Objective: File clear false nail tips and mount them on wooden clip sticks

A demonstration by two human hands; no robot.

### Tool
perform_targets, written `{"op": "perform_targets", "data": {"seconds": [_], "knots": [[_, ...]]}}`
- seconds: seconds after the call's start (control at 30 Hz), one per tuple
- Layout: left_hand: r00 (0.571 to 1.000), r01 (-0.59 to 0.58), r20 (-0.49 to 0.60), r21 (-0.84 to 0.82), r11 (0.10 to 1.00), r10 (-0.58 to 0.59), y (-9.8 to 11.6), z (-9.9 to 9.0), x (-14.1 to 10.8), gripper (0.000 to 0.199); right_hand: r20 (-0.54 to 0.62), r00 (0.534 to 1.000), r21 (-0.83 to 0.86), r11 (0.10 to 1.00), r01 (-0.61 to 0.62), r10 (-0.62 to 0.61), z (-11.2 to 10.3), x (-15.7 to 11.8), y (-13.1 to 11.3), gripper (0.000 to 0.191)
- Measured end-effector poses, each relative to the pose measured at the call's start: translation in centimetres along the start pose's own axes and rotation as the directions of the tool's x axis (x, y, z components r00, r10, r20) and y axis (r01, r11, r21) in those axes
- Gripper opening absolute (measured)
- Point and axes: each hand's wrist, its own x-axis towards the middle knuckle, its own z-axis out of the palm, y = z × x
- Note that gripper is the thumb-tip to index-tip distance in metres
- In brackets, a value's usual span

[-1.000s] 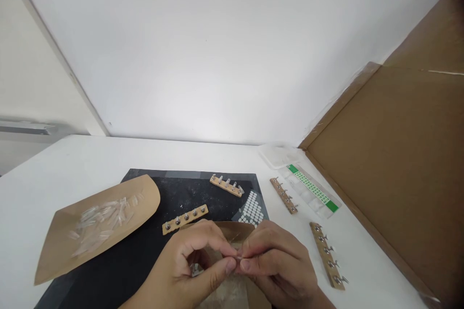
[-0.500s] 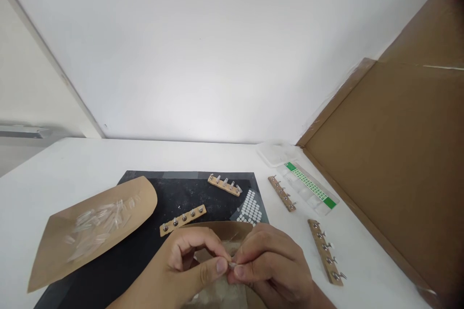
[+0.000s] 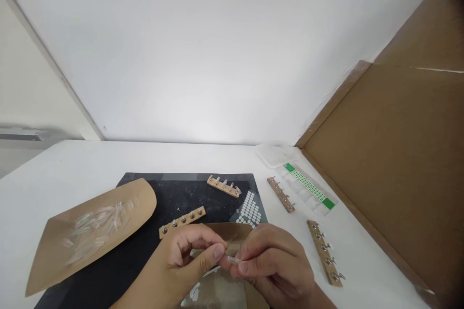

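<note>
Low in the middle of the view, both hands are close together over a brown cardboard piece (image 3: 257,294). My right hand (image 3: 277,263) is closed, its thumb and forefinger pinching a small clear nail tip (image 3: 233,260) that points left. My left hand (image 3: 192,260) is also closed, thumb against forefinger, just left of the nail tip; what lies in that pinch, if anything, is too small to make out. A thin line shows above its fingertips. Several small white pieces (image 3: 195,292) lie below the left hand, partly covered by it.
On the left, a curved cardboard tray (image 3: 54,231) carries many clear nail tips. A black mat (image 3: 145,231) bears two wooden strips (image 3: 223,187) with metal studs and a sheet of white ovals (image 3: 249,210). Two more studded strips (image 3: 324,253) and a green-labelled clear box (image 3: 310,186) lie right.
My left thumb and forefinger have shifted slightly up and left, off the nail tip, so more of it shows in my right hand. More white pieces now show beneath.
</note>
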Motion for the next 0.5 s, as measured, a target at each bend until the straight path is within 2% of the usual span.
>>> {"op": "perform_targets", "data": {"seconds": [0.13, 0.37, 0.5], "knots": [[0.996, -0.076, -0.030, 0.070, 0.995, 0.079, 0.4, 0.2, -0.5, 0.032, 0.019, 1.000, 0.008, 1.000, -0.016, 0.015, -0.2, -0.3, 0.2, 0.016], [0.995, -0.097, 0.022, 0.084, 0.992, 0.095, -0.5, 0.1, -0.7, 0.027, 0.047, 0.999, 0.037, 0.999, -0.029, 0.027, -0.1, -0.3, 0.4, 0.012], [0.995, -0.099, 0.041, 0.104, 0.990, 0.095, -0.5, 0.0, -0.6, 0.030, 0.053, 0.998, 0.042, 0.999, -0.033, 0.031, 0.0, -0.2, 0.3, 0.011]]}}
